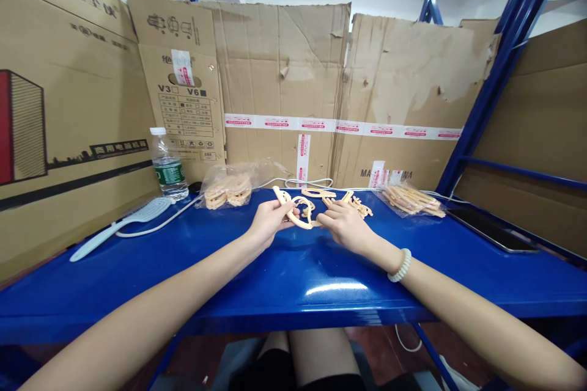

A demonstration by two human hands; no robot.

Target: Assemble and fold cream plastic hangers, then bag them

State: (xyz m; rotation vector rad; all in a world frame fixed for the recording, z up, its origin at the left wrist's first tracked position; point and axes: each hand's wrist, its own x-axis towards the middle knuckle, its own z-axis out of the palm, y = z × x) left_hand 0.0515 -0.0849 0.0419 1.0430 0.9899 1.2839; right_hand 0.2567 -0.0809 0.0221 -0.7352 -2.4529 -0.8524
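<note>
My left hand (270,218) is closed on a curved, pale wooden piece (302,224) with an open loop, raised above the blue table (275,281). At the lower right of that piece, my right hand (343,223) has its fingers pressed together around a small pale part that is mostly hidden. The two hands are close but apart. Behind them lie a flat pale oval frame (318,193) and a small pile of pale wooden pieces (362,206), partly covered by my right hand.
Bagged pale pieces (229,189) lie at the left, another bag (410,198) at the right. A water bottle (169,165), a light blue hairbrush (123,223), a white cable (298,182) and a dark phone-like device (493,230) surround the work area. Cardboard (279,85) stands behind.
</note>
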